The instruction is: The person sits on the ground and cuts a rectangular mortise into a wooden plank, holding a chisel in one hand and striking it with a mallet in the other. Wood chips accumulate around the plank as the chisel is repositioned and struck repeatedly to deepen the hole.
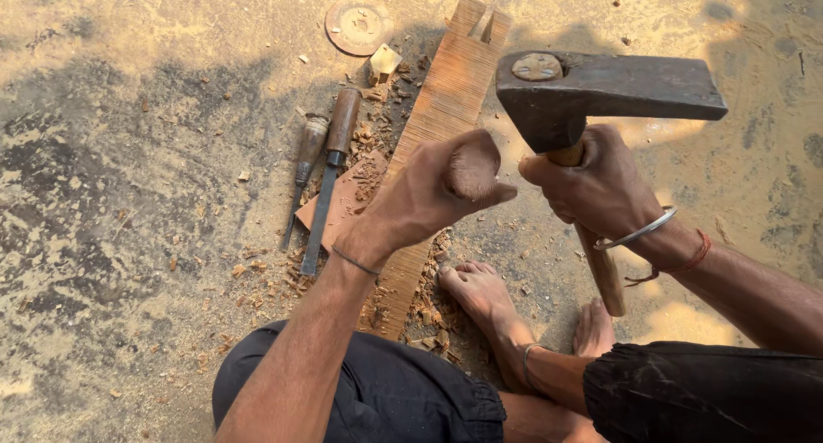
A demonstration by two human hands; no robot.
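My left hand (429,190) is closed in a full fist around a brown wooden chisel handle with a rounded, worn butt end (471,169); the butt stands clear above my fingers, and the blade below is hidden by the hand. The chisel is set over a long, narrow, reddish-brown wooden plank (446,109) that lies flat on the ground and runs from between my legs away toward the top of the view, with a notch cut in its far end. My right hand (596,186) is wrapped tight around the pale wooden shaft of a heavy hammer with a dark, rusted, wedge-shaped iron head (600,92). The grip sits directly under the head; the head is raised just beside and above the chisel butt, not touching it. The shaft end projects below my wrist, which carries a silver metal bangle (636,232) and a red thread (690,260). My bare right foot (480,293) rests close beside the near part of the plank, among loose wood chips and shavings (429,310). To the left of the plank, two spare chisels with brown wooden handles and dark steel blades (321,177) lie side by side, just beside a flat reddish offcut. Beyond them lies a small pale wooden block (383,62), and farther off a round, rusty metal disc (358,26). Everything rests on a sandy, dusty concrete floor (129,237).
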